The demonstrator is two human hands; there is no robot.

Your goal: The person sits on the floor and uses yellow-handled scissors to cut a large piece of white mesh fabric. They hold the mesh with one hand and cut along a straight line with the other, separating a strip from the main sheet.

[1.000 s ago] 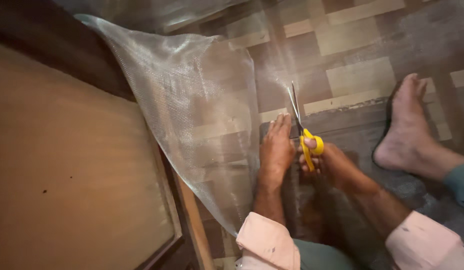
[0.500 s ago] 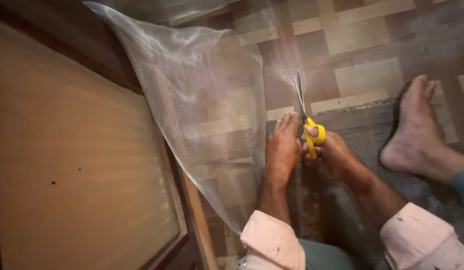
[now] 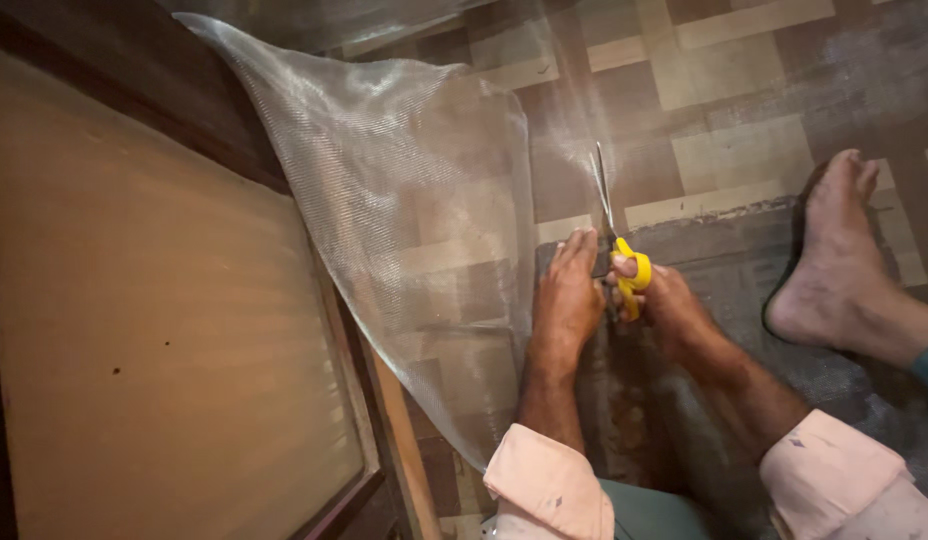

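Brown wooden panel (image 3: 164, 350) fills the nine o'clock side, edged by a dark frame. Translucent grey mesh sheet (image 3: 404, 230) curls up from the frame toward twelve o'clock and drapes onto the patterned floor (image 3: 724, 150). At three o'clock a bare foot (image 3: 834, 255) rests on the floor. The left hand (image 3: 564, 300) lies flat, fingers stretched, pressing the mesh edge down. Just beside it, the right hand (image 3: 669, 305) has its fingers curled through the yellow-handled scissors (image 3: 619, 250), blades pointing to twelve o'clock, nearly closed.
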